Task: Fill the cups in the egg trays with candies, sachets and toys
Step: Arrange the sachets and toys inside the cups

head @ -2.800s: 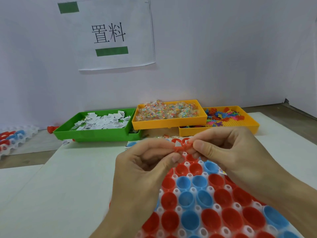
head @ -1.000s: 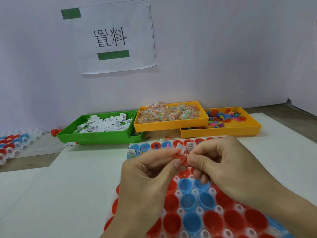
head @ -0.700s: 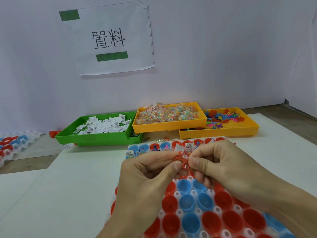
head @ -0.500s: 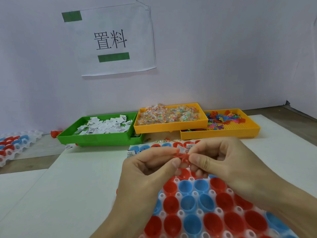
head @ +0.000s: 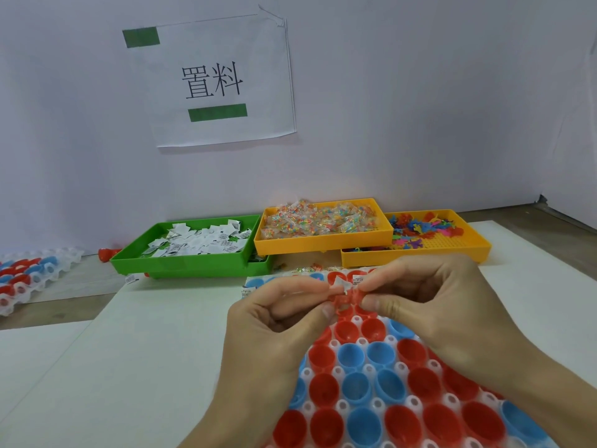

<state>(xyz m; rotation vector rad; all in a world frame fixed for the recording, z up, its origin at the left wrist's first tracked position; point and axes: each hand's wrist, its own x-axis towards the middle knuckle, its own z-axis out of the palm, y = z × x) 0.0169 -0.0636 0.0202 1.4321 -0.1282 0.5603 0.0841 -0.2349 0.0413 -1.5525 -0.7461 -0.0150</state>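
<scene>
A small red plastic toy point(head: 347, 298) hangs between my two hands above the egg tray point(head: 400, 367). My left hand point(head: 274, 337) pinches its left side between thumb and forefinger, and my right hand point(head: 433, 305) pinches its right side. The clear tray holds red and blue cups point(head: 355, 386); the near ones look empty, while the far row behind my fingers carries white sachets point(head: 357, 280).
At the back stand a green bin of white sachets point(head: 193, 250), an orange bin of wrapped candies point(head: 319, 227) and an orange bin of coloured toys point(head: 429, 240). Another egg tray point(head: 26, 276) lies far left. A paper sign point(head: 213, 82) hangs on the wall.
Both hands have kept pinching the red toy at about the same spot over the tray, only fiddling with it slightly; the view has shifted a little.
</scene>
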